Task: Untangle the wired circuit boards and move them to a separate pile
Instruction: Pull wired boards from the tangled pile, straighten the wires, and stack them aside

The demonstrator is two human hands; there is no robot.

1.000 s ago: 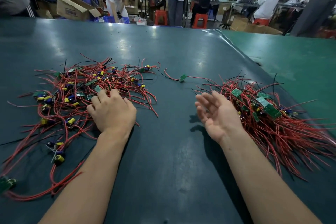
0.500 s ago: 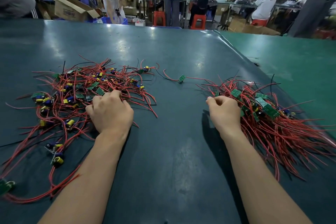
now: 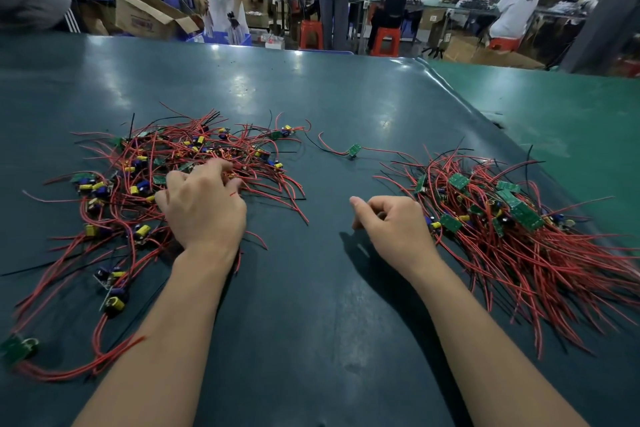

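Head view: left hand [image 3: 204, 208] fingers now deeper among tangled wires [image 3: 180, 163], perhaps gripping; right hand [image 3: 391, 222] still clenched, empty

Two heaps of small green circuit boards with long red and black wires. Left tangle [image 3: 166, 184]: loose, sprawling, wires crossing every way, yellow and blue parts facing up. Right pile [image 3: 512, 229]: denser, wires fanned toward the near right, boards at its far end. One single board [image 3: 354, 150] lies flat between them, farther back.

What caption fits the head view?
Left hand digs into tangled pile; right hand rests beside sorted pile.
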